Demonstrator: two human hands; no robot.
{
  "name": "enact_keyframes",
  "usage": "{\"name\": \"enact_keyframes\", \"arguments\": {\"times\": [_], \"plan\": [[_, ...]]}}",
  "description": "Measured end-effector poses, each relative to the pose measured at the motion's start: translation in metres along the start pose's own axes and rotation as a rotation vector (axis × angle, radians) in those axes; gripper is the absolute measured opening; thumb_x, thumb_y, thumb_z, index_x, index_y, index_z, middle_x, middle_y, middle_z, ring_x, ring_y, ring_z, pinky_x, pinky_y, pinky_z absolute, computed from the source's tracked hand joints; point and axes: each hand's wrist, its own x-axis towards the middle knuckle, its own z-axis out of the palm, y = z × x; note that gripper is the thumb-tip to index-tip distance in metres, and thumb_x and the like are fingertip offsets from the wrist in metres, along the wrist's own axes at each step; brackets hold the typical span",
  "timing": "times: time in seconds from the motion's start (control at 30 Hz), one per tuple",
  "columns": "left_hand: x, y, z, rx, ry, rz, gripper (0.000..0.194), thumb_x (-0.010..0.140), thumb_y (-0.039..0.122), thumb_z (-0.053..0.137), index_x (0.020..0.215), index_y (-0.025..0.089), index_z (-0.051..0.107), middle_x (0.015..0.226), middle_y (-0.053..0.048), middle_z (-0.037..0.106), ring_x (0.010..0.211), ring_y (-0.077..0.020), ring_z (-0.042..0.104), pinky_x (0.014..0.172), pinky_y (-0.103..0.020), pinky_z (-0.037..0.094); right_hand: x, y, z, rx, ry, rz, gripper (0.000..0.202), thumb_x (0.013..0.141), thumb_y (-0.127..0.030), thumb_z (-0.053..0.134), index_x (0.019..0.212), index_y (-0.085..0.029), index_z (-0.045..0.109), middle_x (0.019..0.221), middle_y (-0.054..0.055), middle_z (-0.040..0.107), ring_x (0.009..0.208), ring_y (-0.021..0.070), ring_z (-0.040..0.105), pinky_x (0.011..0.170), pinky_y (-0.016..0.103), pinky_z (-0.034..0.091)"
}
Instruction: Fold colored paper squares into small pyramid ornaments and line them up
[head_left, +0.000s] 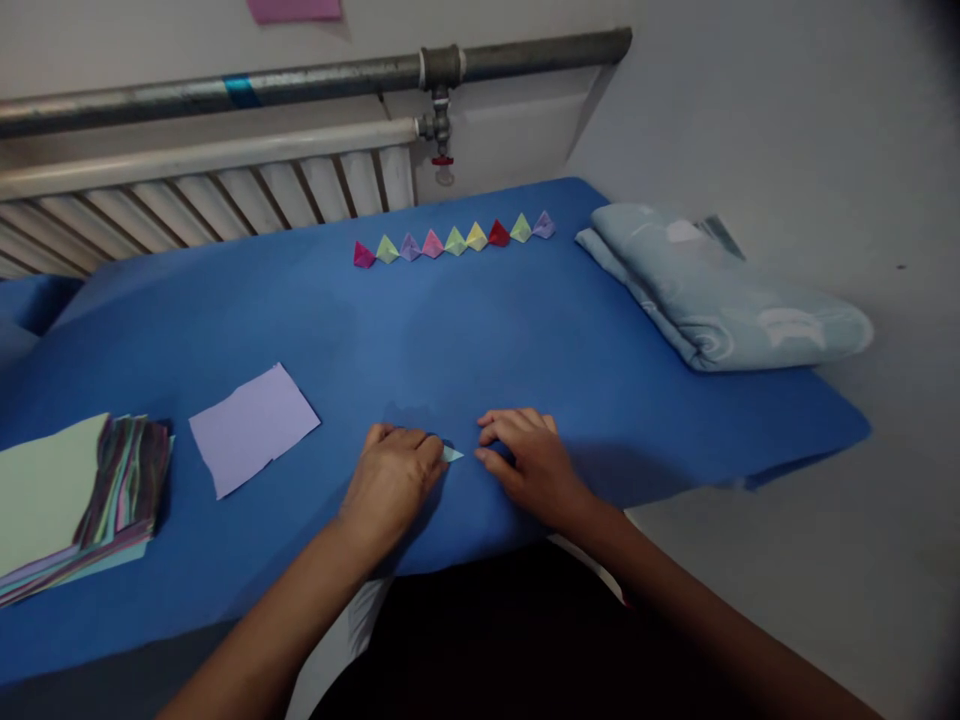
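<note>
A small folded piece of paper (451,454), pale bluish green with a pointed tip, pokes out to the right from under the fingers of my left hand (397,475). The rest of it is hidden by that hand, which is closed on it against the blue cover. Just to the right, my right hand (534,462) hovers close to the tip or rests on the cover. Its fingers are loosely bent, the thumb is apart from them, and nothing shows between them. A lilac paper sheet (255,428) lies flat to the left of my left hand.
At the far left lies a stack of coloured paper (45,490). Several small folded paper pieces (455,241) form a row toward the back of the blue-covered surface (300,300). A folded light blue blanket (750,300) sits at right; a radiator (225,200) and pipe (330,78) run behind.
</note>
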Motion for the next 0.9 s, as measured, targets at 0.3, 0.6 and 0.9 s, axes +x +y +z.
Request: {"name": "enact_keyframes", "arguments": {"times": [0.3,0.6,0.9], "plan": [[0.007,-0.014,0.0,-0.068,-0.032,0.1,0.018,0.09,0.024,0.05,0.08,0.022,0.065,0.078,-0.002,0.068,0.075,-0.0179,0.062,0.083,-0.039,0.041,0.001,-0.001,-0.001,-0.019,-0.009,0.005,0.004,0.085,-0.022,0.058,0.083,-0.021,0.062,0.107,0.003,0.068,0.099,0.0209,0.056,0.083,0.037,0.034],[-0.002,0.004,0.004,0.02,0.088,0.044,0.025,0.092,0.018,0.042,0.079,0.017,0.063,0.074,-0.007,0.064,0.073,-0.0212,0.061,0.086,-0.043,0.043,0.001,-0.001,0.0,-0.036,-0.009,-0.002,0.004,0.085,-0.021,0.057,0.084,-0.021,0.061,0.108,0.004,0.068,0.1,0.0211,0.056,0.084,0.038,0.034],[-0.008,0.009,0.013,0.042,0.191,-0.246,0.019,0.09,0.015,0.046,0.075,0.018,0.057,0.069,-0.005,0.061,0.064,-0.0206,0.058,0.063,-0.034,0.044,0.0,-0.02,0.008,0.213,0.064,0.049,0.005,0.087,-0.023,0.054,0.083,-0.021,0.056,0.085,0.002,0.067,0.082,0.0166,0.061,0.076,0.032,0.043]]}}
